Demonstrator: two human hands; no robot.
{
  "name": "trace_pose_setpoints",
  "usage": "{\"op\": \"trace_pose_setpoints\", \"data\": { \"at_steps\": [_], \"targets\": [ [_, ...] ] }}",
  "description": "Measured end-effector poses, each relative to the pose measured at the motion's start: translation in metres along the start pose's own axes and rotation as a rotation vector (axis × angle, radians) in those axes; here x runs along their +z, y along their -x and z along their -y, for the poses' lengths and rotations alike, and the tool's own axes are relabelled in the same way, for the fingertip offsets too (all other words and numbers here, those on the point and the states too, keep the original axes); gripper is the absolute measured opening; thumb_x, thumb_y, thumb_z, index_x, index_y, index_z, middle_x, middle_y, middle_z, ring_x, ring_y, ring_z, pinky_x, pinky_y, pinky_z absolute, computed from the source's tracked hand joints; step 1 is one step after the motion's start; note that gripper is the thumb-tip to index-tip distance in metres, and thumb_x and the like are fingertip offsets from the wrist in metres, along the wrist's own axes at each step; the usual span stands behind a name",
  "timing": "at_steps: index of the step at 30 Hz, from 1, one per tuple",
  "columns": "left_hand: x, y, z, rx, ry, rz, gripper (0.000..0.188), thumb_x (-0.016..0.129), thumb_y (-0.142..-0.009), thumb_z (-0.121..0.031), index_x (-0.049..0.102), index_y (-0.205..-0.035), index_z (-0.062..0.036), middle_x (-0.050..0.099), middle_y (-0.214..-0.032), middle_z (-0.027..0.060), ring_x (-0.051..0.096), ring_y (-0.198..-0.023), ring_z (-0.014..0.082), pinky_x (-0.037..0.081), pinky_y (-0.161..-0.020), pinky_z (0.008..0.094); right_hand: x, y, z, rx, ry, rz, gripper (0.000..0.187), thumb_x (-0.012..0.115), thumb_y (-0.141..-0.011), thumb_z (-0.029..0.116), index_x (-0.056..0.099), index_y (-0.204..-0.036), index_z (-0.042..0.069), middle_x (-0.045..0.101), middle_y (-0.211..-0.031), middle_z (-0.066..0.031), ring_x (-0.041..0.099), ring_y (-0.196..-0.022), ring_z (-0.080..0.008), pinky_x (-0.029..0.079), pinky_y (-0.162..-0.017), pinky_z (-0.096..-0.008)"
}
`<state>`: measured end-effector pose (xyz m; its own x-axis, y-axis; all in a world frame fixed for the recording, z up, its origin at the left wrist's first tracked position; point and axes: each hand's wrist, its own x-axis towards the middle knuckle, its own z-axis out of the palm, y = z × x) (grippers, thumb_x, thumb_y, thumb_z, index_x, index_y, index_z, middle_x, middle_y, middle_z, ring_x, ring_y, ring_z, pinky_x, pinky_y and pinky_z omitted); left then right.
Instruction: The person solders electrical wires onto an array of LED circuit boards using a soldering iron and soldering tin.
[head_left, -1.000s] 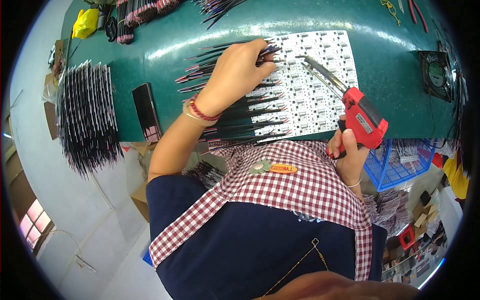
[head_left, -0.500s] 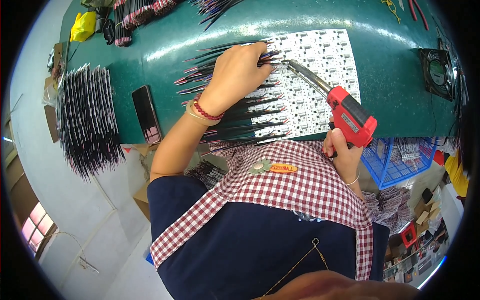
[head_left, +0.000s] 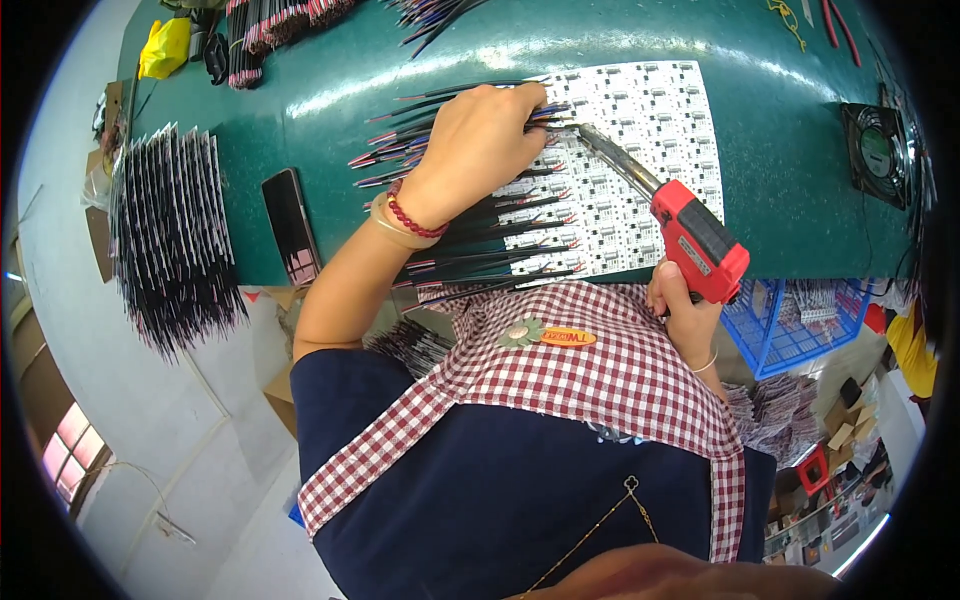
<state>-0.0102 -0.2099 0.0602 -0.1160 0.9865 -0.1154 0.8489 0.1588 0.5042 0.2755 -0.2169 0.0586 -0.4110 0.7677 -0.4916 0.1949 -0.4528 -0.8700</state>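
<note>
A white sheet of small circuit boards (head_left: 640, 150) lies on the green table, with black-sleeved wires (head_left: 480, 215) spread in rows along its left side. Over the sheet's left edge, my left hand (head_left: 485, 135) has its fingers closed on a wire (head_left: 545, 115), whose end rests at the boards. My right hand (head_left: 688, 308) grips the handle of a red soldering gun (head_left: 695, 240) at the table's front edge. The gun's metal tip points up and left, close to my left fingertips and the wire end. Whether the tip touches the wire cannot be made out.
A phone (head_left: 290, 225) lies left of the wires, beside a stack of wired boards (head_left: 175, 230) hanging over the table edge. Wire bundles (head_left: 275, 30) sit at the back. A small black fan (head_left: 877, 152) stands at right, above a blue crate (head_left: 790, 325).
My left hand has shifted slightly up and to the right. The soldering gun has tilted a little, its rear end lower and further left, with the tip still by my left fingers.
</note>
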Motion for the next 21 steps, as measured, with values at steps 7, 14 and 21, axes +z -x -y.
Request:
{"op": "trace_pose_setpoints", "data": {
  "at_steps": [7,14,21],
  "targets": [
    [0.0,-0.0011,-0.001,0.0,-0.031,0.008,0.014,0.062,-0.076,-0.013,0.059,-0.082,-0.0014,0.06,-0.068,0.02,0.059,-0.068,0.0404,0.046,-0.062,0.0472,0.005,-0.0011,-0.0002,-0.027,0.018,-0.049,0.015,0.058,-0.09,0.012,0.056,-0.08,0.001,0.051,-0.059,-0.0001,0.045,-0.049,-0.0075,0.037,-0.047,-0.0231],
    [-0.0001,-0.0016,-0.0026,0.004,-0.046,0.009,0.013,0.061,-0.075,-0.012,0.058,-0.081,-0.0012,0.06,-0.068,0.0205,0.059,-0.068,0.0408,0.046,-0.062,0.048,0.0074,-0.0002,0.0049,0.005,-0.125,-0.064,0.013,0.062,-0.089,0.011,0.057,-0.082,0.002,0.054,-0.062,0.0005,0.048,-0.051,-0.0066,0.037,-0.048,-0.0224],
    [-0.0018,-0.0016,-0.0037,0.011,-0.061,0.006,0.013,0.061,-0.075,-0.012,0.058,-0.081,-0.001,0.06,-0.068,0.021,0.058,-0.067,0.0412,0.046,-0.061,0.0485,0.002,0.0024,0.0014,-0.074,-0.14,-0.047,0.033,0.052,-0.091,0.01,0.047,-0.12,-0.005,0.046,-0.058,-0.0039,0.041,-0.045,-0.0099,0.038,-0.046,-0.0262]
  ]
}}
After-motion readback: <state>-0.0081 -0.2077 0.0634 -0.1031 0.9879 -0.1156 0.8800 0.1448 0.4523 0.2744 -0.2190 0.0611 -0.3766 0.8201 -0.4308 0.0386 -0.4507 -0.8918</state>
